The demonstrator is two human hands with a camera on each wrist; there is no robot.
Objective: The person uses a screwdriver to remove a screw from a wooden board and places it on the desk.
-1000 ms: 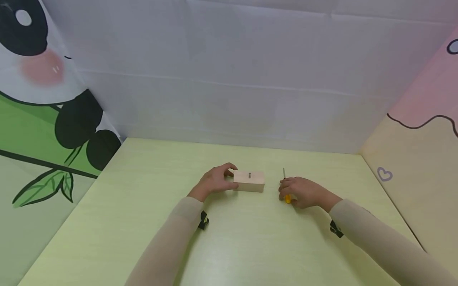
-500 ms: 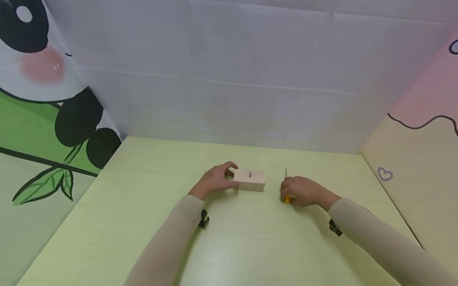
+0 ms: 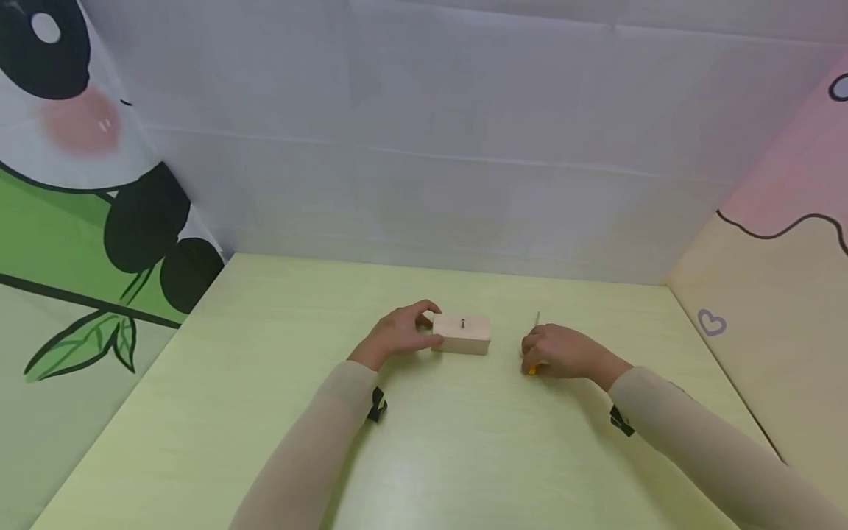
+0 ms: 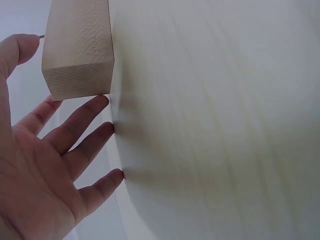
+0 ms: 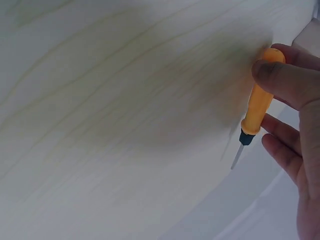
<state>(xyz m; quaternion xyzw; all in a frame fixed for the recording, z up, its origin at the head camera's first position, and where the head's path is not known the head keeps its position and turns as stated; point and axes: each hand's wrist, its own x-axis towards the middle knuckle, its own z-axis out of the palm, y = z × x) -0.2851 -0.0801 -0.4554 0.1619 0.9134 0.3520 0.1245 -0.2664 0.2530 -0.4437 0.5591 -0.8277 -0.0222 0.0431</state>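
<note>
A pale wooden block (image 3: 461,335) lies on the table, with a small metal screw (image 3: 463,322) standing up from its top. My left hand (image 3: 400,331) is at the block's left end, thumb on the near side and fingers toward the far side. In the left wrist view its fingers (image 4: 90,145) are nearly straight, their tips down at the table by the block (image 4: 80,55); the thumb looks apart from it. To the right, my right hand (image 3: 559,352) pinches the yellow handle of a screwdriver (image 5: 260,102), whose thin shaft points away from me.
The light wooden table (image 3: 430,456) runs back to a white cloth wall (image 3: 430,147). Printed side panels (image 3: 782,331) bound it at left and right. A stretch of tabletop separates the block from the right hand.
The screwdriver has turned in my right hand, its tip swinging to the right and less of the handle showing. That hand has shifted slightly right. The left hand and block stay put.
</note>
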